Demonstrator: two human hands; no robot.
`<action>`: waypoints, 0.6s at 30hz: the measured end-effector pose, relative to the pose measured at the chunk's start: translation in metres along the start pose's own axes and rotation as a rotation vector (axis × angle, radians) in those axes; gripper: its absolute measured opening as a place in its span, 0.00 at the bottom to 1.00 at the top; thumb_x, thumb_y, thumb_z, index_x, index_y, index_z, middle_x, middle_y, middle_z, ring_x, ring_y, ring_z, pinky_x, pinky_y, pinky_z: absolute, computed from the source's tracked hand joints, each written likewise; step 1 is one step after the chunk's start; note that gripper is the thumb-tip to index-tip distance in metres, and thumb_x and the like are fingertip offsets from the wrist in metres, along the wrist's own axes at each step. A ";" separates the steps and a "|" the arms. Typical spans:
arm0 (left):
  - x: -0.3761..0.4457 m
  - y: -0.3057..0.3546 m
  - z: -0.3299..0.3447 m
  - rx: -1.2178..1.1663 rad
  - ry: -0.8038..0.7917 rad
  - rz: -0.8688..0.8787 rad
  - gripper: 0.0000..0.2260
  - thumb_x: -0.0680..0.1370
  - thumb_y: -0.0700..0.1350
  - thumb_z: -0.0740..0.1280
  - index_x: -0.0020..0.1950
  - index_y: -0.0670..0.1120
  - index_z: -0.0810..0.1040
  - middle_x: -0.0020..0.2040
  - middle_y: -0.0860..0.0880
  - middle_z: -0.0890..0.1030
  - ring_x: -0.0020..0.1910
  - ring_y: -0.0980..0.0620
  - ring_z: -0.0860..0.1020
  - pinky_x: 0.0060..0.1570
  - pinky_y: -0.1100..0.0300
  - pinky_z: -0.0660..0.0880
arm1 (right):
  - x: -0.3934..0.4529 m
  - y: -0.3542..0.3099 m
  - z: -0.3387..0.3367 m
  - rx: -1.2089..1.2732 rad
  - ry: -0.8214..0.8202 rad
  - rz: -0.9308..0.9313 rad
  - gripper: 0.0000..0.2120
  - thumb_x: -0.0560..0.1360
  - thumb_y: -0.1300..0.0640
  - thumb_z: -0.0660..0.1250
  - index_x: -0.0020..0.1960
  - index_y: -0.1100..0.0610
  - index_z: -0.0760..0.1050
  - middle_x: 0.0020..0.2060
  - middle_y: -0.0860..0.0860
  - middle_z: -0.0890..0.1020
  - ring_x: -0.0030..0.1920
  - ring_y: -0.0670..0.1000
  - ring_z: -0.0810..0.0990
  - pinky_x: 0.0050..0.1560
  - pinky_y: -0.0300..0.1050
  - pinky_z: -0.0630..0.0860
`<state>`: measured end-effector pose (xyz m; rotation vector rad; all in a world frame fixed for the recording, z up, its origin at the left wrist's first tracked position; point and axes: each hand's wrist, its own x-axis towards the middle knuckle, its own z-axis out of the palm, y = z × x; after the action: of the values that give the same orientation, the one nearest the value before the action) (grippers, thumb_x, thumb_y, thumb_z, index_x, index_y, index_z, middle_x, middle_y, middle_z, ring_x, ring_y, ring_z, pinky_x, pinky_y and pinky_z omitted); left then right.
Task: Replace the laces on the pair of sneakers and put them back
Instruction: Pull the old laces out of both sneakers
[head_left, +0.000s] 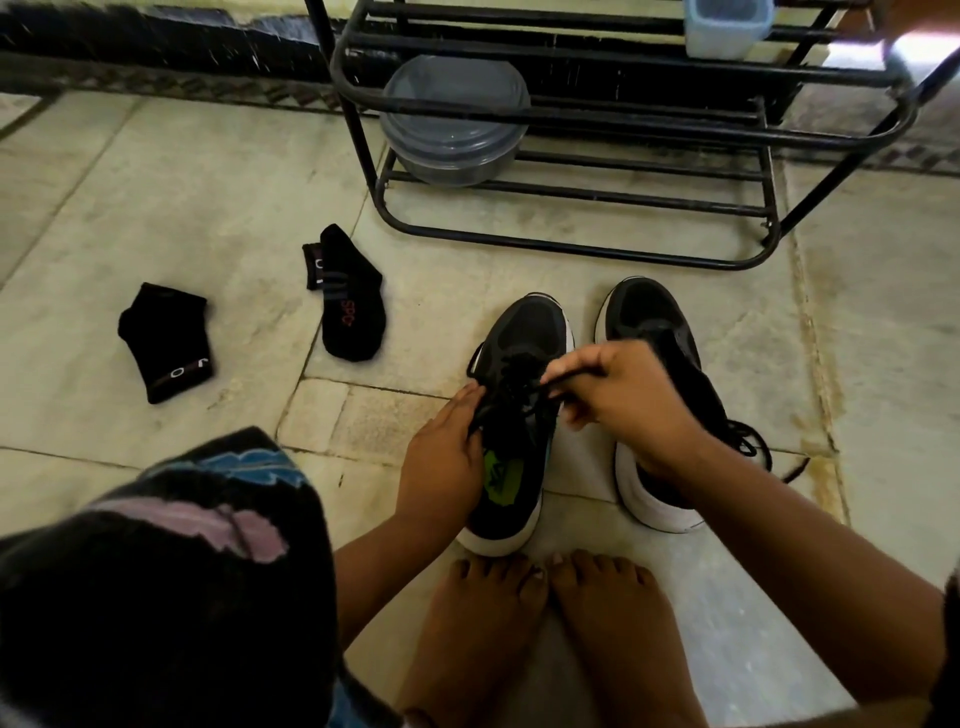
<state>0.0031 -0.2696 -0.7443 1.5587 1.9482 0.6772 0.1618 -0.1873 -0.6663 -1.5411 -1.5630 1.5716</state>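
Two black sneakers with white soles stand side by side on the floor, toes pointing away from me. My left hand (444, 457) grips the left sneaker (524, 332) at its side near the eyelets. My right hand (618, 395) pinches the black lace (511, 387) of that sneaker above its tongue. The right sneaker (647, 317) is partly hidden behind my right hand and forearm. Its loose black lace (753, 447) trails on the floor to the right.
A black metal shoe rack (571, 208) stands just beyond the sneakers, with a grey lidded tub (452, 119) on its low shelf. Two black socks (353, 296) (166, 343) lie on the tiled floor to the left. My bare feet (545, 623) are below the sneakers.
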 end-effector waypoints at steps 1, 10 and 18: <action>0.000 0.001 0.000 -0.007 0.002 0.007 0.22 0.77 0.43 0.54 0.72 0.44 0.68 0.70 0.47 0.71 0.68 0.49 0.70 0.68 0.59 0.63 | 0.000 -0.006 -0.007 0.130 0.033 -0.009 0.11 0.77 0.68 0.62 0.40 0.60 0.79 0.32 0.55 0.80 0.26 0.48 0.75 0.29 0.39 0.77; 0.000 0.001 -0.001 -0.036 0.002 -0.001 0.23 0.76 0.45 0.53 0.71 0.44 0.68 0.70 0.47 0.71 0.68 0.49 0.70 0.69 0.58 0.64 | -0.010 -0.013 -0.026 -0.299 0.234 -0.271 0.15 0.75 0.52 0.67 0.33 0.59 0.79 0.24 0.52 0.78 0.24 0.48 0.74 0.29 0.42 0.74; 0.002 0.001 -0.001 0.025 -0.003 0.010 0.24 0.76 0.45 0.54 0.71 0.44 0.69 0.71 0.48 0.69 0.69 0.49 0.69 0.70 0.52 0.65 | -0.010 -0.022 -0.042 -1.226 0.084 -0.287 0.18 0.76 0.44 0.62 0.61 0.53 0.70 0.56 0.51 0.75 0.50 0.53 0.77 0.45 0.47 0.76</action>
<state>0.0028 -0.2671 -0.7433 1.5848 1.9547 0.6562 0.1930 -0.1741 -0.6321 -1.6876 -2.7395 0.2706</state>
